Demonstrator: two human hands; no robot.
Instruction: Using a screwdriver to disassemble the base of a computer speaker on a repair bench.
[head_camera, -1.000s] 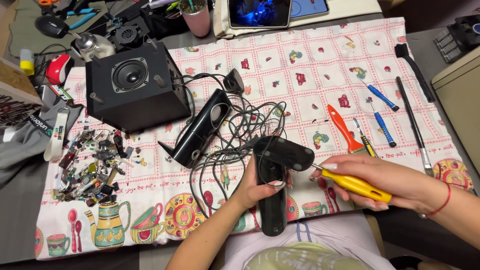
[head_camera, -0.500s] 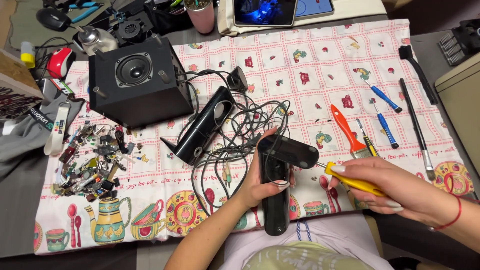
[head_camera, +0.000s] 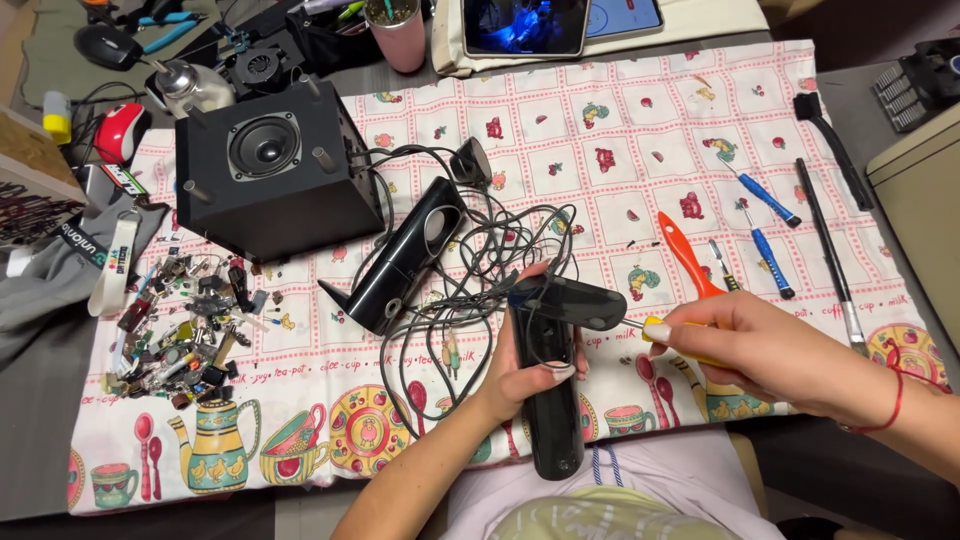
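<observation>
Patterned cloth (head_camera: 600, 150); glossy black satellite speaker (head_camera: 550, 390)

— Any screens in view?

— One: a tablet (head_camera: 524, 25) at the top centre, a dark rectangle glowing blue, lying flat on a pale cloth.

— Labels or packages?

— A white lanyard (head_camera: 112, 262) with dark printing lies at the left edge. Above it sits a small black tag (head_camera: 120, 178) with white lettering, and a cardboard box (head_camera: 32, 170) corner shows at the far left.
</observation>
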